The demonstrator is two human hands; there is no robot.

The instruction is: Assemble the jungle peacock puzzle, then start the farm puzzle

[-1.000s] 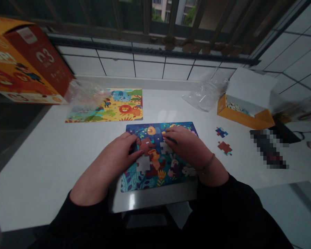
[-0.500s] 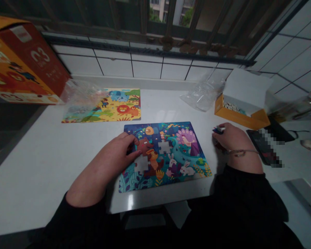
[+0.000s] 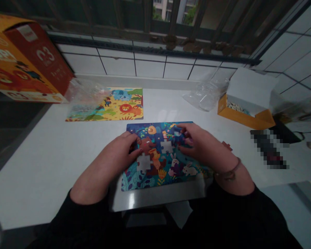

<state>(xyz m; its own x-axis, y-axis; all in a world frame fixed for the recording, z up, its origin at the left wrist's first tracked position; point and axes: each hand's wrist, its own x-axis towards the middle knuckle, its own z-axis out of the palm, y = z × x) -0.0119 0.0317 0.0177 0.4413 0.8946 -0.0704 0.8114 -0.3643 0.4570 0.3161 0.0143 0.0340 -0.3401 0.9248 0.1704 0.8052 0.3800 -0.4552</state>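
Note:
A jigsaw puzzle [image 3: 159, 173] with bears, rabbits and a peacock lies on the white counter. Two grey gaps show in it, one near the centre [image 3: 167, 146] and one at the lower left [image 3: 144, 162]. My left hand [image 3: 125, 148] rests on its left edge, thumb and fingers apart over the brown bear. Above the upper right of the picture is my right hand [image 3: 193, 141], its fingers around a dark blue puzzle piece [image 3: 179, 135]. The hand covers most of the peacock. A reddish puzzle piece [image 3: 227, 146] lies on the counter beyond my right wrist.
A yellow animal picture board [image 3: 129, 110] lies behind, partly under clear plastic [image 3: 85, 91]. An orange box [image 3: 52, 65] stands at the left. To the right are a crumpled plastic bag [image 3: 206, 97], an open orange carton [image 3: 245, 119] and a pixelated dark object [image 3: 269, 150].
My right hand has moved left from the counter to above the puzzle, carrying the piece. The reddish piece is now in plain sight. My left hand stays on the puzzle's left edge.

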